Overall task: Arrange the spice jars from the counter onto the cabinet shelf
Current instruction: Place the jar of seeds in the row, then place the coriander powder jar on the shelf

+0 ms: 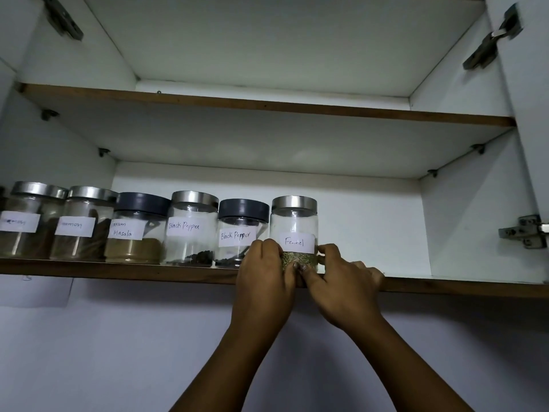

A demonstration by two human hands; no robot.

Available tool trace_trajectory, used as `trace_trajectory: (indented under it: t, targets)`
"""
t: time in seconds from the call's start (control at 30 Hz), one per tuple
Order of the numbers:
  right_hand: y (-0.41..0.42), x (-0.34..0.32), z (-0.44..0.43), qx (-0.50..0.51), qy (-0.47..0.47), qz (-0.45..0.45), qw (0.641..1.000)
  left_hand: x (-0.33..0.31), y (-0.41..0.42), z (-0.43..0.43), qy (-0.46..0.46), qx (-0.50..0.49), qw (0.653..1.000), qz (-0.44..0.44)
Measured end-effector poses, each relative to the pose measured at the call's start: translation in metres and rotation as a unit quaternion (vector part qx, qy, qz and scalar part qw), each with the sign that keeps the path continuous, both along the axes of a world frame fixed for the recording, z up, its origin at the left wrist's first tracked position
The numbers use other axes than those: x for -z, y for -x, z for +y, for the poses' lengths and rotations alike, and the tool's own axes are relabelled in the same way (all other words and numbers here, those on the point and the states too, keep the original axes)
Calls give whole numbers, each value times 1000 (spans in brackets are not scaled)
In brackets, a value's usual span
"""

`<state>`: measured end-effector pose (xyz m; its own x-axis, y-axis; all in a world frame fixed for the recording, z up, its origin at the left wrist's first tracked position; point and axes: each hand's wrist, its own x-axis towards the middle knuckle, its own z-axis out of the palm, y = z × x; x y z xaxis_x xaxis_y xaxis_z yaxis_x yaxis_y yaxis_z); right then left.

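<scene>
Brown wood edges the cabinet shelf that runs across the middle of the frame. Nearest to us, two bare arms reach up from the bottom of the frame. The left hand and the right hand both hold the bottom of the Fennel jar. Their fingers are curled tight on the glass, one hand on each side, and the thumbs meet in front. This jar stands upright on the shelf, right of the middle, at the end of a row. It has a silver lid, a white label and a low layer of green seeds.

Just to its left stands a small Black Pepper jar with a dark lid; the left hand hides its lower right corner. Next comes a tall Black Pepper jar with a silver lid and a few black bits at the bottom. Then comes the Masala jar, dark lid, brown powder low inside. Two more silver-lid jars sit at the far left with brown stuff inside; their labels are too blurry to read.

Higher up is a bare upper shelf. Metal hinges show at the right edge. Below the cabinet is a pale wall.
</scene>
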<state>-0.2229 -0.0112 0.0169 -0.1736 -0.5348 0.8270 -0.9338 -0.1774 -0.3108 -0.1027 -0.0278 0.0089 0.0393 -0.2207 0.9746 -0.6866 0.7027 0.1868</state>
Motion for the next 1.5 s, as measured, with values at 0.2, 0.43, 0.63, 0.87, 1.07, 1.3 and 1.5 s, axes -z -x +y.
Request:
trace_trajectory:
  t: [0.2,0.43,0.63,0.87,1.07,1.3,1.5]
  targets:
    - [-2,1,3,27,-36,37,998,-1,-1,0,-9,6,1000,-12]
    - [-4,11,2,68,-36,75,994,0,-10,8,-50,18,996,-75]
    - [-13,48,20,3,-1,59,998,23,-19,27,-65,-29,978,-194]
    - [-25,177,66,-98,-141,2,985,179,-25,78,-243,137,936,-216]
    - [-27,331,116,-109,-326,15,939,328,-38,133,-395,201,862,-246]
    - [-36,473,159,-126,-523,-19,843,452,-66,168,-587,156,765,-213]
    - [-40,517,179,-123,-561,-39,818,508,-80,200,-651,170,724,-153]
